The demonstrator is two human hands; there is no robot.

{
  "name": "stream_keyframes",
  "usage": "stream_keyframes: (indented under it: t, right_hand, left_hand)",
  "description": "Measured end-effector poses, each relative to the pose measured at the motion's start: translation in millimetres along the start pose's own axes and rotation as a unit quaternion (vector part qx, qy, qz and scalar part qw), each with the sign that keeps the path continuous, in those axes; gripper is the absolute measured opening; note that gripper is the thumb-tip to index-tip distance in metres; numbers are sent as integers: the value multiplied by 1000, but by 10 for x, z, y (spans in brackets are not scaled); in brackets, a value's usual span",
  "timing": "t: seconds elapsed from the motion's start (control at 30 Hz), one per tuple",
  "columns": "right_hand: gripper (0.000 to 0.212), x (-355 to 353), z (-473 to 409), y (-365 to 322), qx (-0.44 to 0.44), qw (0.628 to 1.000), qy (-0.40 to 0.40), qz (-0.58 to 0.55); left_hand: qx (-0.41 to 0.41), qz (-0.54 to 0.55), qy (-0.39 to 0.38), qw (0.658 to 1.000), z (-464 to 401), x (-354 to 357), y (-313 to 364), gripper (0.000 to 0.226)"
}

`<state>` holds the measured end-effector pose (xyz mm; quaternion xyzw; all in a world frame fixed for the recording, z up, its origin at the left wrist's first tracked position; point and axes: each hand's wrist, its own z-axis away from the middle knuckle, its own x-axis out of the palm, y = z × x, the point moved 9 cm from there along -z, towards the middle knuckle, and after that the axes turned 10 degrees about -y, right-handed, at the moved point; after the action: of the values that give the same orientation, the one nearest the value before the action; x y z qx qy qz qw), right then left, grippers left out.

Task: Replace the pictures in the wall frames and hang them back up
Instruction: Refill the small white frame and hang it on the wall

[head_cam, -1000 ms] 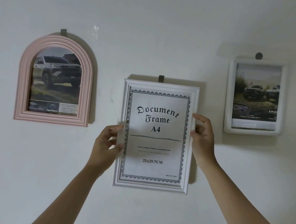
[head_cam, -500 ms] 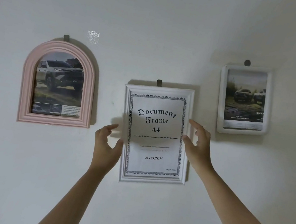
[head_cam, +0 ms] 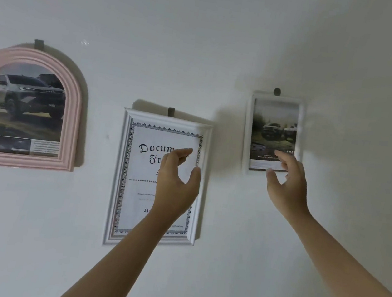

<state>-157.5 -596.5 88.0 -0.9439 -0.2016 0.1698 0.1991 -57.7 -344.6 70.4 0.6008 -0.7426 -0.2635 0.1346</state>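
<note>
Three frames hang on the wall. The pink arched frame with a car picture sits at the wall's left edge, on a grey hook. The white document frame is in the middle, tilted slightly, under its own hook. The small white frame with a vehicle picture hangs toward the right, on a round peg. Your left hand is raised in front of the document frame, thumb and fingers curved and spread apart, holding nothing. Your right hand is up at the small frame's bottom right corner, fingers loosely spread, nothing pinched; blur hides whether the fingertips touch the frame.
</note>
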Motion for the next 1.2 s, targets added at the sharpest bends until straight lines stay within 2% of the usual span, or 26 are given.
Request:
stream_keyframes:
  t: [0.2, 0.37, 0.5, 0.6, 0.7, 0.93, 1.2]
  right_hand:
    - [44, -407, -349, 665, 63, 998, 1, 6]
    - [51, -457, -593, 1174, 87, 995, -46, 25]
    - [54, -295, -672, 1274, 64, 994, -94, -4]
    - [54, -260, -714, 1272, 33, 996, -84, 8]
    - [55, -276, -752, 1305, 39, 996, -71, -49]
    - [55, -367, -757, 1211, 9, 996, -47, -80]
    - [27, -343, -148, 663, -19, 992, -43, -121]
  left_hand:
    - [-17, 17, -34, 999, -283, 839, -78, 36]
    - [-42, -20, -53, 998, -527, 1360, -338, 41]
    - [-14, -65, -61, 996, -650, 1518, -371, 42]
    - [-9, -82, -74, 994, -741, 1603, -341, 50]
    - [-13, -66, -85, 994, -810, 1642, -351, 60]
    - [18, -18, -84, 996, -829, 1507, -191, 59]
    - [-34, 38, -80, 995, -216, 944, -162, 60]
